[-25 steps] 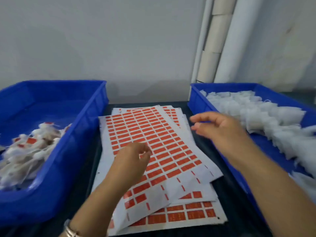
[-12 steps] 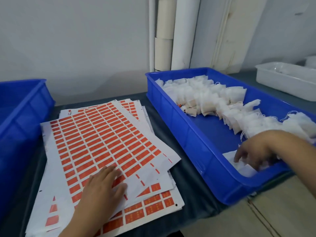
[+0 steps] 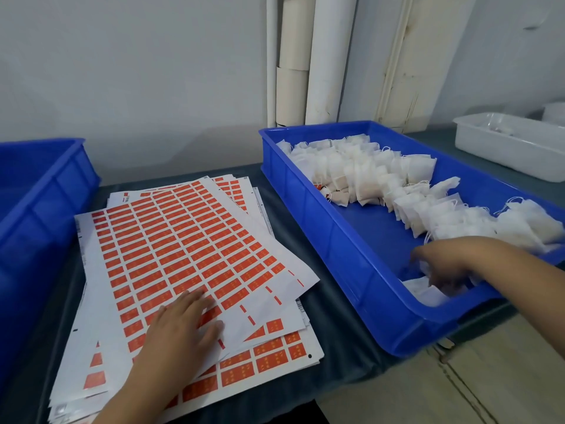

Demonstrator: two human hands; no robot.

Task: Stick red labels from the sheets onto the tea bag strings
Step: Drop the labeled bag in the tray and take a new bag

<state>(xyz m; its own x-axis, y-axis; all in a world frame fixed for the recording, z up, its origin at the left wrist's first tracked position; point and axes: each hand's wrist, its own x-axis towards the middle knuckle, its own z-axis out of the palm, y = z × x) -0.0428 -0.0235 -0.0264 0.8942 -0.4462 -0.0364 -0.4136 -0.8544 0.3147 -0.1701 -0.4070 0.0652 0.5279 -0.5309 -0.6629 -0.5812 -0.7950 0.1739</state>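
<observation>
A fanned stack of white sheets with red labels (image 3: 183,240) lies on the dark table between two blue bins. My left hand (image 3: 183,325) rests flat on the top sheet near its front edge, fingers straight. The right blue bin (image 3: 321,215) holds a long pile of white tea bags (image 3: 367,175) with strings. My right hand (image 3: 443,267) reaches into that bin's near corner, fingers down on a few loose tea bags (image 3: 422,290). The hand is blurred, so its grip is unclear.
A second blue bin (image 3: 46,215) stands at the left, its contents out of view. A white plastic tray (image 3: 504,145) sits at the back right. Paper rolls (image 3: 293,56) lean against the wall. The table's front edge (image 3: 336,371) is close.
My view swung right. The right hand went from above the sheets into the right bin's near corner. The left hand settled flat on the top sheet.
</observation>
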